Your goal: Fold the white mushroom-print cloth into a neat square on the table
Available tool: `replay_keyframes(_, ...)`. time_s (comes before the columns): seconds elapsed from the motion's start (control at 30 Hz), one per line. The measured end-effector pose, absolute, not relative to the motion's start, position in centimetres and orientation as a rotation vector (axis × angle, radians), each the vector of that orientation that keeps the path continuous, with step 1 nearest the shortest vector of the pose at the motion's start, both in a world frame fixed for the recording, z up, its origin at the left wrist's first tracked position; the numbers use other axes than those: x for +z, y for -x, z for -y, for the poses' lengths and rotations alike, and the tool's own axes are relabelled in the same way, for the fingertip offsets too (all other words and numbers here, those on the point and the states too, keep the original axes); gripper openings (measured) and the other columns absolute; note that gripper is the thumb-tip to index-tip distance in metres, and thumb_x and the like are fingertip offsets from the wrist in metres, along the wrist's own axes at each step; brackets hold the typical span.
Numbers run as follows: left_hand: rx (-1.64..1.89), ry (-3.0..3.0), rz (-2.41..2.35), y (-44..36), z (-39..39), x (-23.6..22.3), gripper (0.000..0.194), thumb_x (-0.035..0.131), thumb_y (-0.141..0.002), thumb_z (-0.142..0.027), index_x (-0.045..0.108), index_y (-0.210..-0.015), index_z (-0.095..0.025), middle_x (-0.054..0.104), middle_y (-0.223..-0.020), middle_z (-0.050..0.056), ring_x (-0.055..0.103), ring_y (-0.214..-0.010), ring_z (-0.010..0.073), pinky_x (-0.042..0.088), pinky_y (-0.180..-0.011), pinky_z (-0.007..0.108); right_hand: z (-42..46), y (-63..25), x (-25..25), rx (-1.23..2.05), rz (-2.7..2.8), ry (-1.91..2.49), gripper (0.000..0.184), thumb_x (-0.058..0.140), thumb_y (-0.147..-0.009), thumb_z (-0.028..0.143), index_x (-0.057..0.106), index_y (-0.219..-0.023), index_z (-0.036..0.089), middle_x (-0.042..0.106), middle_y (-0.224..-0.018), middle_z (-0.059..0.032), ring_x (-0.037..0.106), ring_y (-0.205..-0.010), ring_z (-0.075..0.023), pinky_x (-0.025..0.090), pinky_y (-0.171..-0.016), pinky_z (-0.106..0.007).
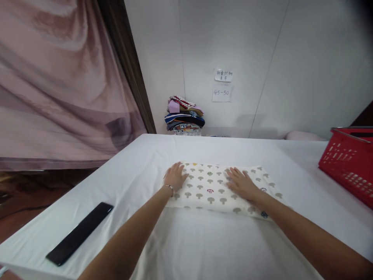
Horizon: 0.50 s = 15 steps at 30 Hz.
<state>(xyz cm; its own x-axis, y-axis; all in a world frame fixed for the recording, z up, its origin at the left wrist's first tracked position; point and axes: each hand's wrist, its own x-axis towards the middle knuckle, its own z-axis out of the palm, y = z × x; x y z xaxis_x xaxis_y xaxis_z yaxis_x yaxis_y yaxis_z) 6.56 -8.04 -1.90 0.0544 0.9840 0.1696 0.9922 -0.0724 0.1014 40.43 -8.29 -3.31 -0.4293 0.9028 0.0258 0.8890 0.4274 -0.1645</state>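
Observation:
A folded cream cloth point(212, 186) printed with small mushroom shapes lies flat in the middle of the white-covered table point(204, 241). My left hand point(175, 175) rests palm down on the cloth's left end, fingers stretched out. My right hand point(241, 183) lies flat on the cloth right of its middle, fingers spread. Neither hand holds anything. A thin bracelet circles my left wrist.
A long black flat object point(80, 233) lies near the table's front left edge. A red plastic basket point(349, 165) stands at the right edge. A stack of folded clothes point(184, 116) sits against the far wall under two paper notes point(222, 93). A pink curtain point(58, 77) hangs at left.

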Motion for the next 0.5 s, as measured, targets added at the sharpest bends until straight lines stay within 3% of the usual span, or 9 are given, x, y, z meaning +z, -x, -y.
replay_keyframes(0.13,-0.12,2.328,2.071,-7.8,6.0,-2.5,0.059,0.028,-0.085,-0.055,0.036,-0.135,-0.024,0.019,-0.148,0.003,0.012,-0.136,0.023,0.01,-0.109,0.046,5.7,-38.1,-4.1,0.166,2.582,1.544,0.066,0.019,-0.086,0.061,0.028,-0.14,0.023,0.019,-0.148,-0.0065,0.012,-0.136,-0.025,0.01,-0.108,-0.049)
replay_keyframes(0.3,-0.029,2.223,2.41,-5.8,3.9,-4.2,0.078,0.015,-0.08,-0.067,0.019,-0.142,-0.02,0.01,-0.15,0.005,0.006,-0.137,0.0257,0.009,-0.108,0.051,3.8,-38.6,-5.9,0.18,2.53,1.605,0.066,0.017,-0.086,0.063,0.028,-0.139,0.026,0.018,-0.148,-0.0034,0.012,-0.136,-0.0238,0.01,-0.108,-0.048)
replay_keyframes(0.5,-0.059,2.225,2.375,-5.3,3.6,-5.3,0.079,0.014,-0.079,-0.068,0.019,-0.142,-0.021,0.01,-0.15,0.004,0.006,-0.137,0.0253,0.01,-0.108,0.05,3.7,-38.9,-6.3,0.175,2.528,1.591,0.065,0.015,-0.086,0.062,0.027,-0.14,0.028,0.017,-0.148,-0.0021,0.011,-0.136,-0.0224,0.009,-0.108,-0.047)
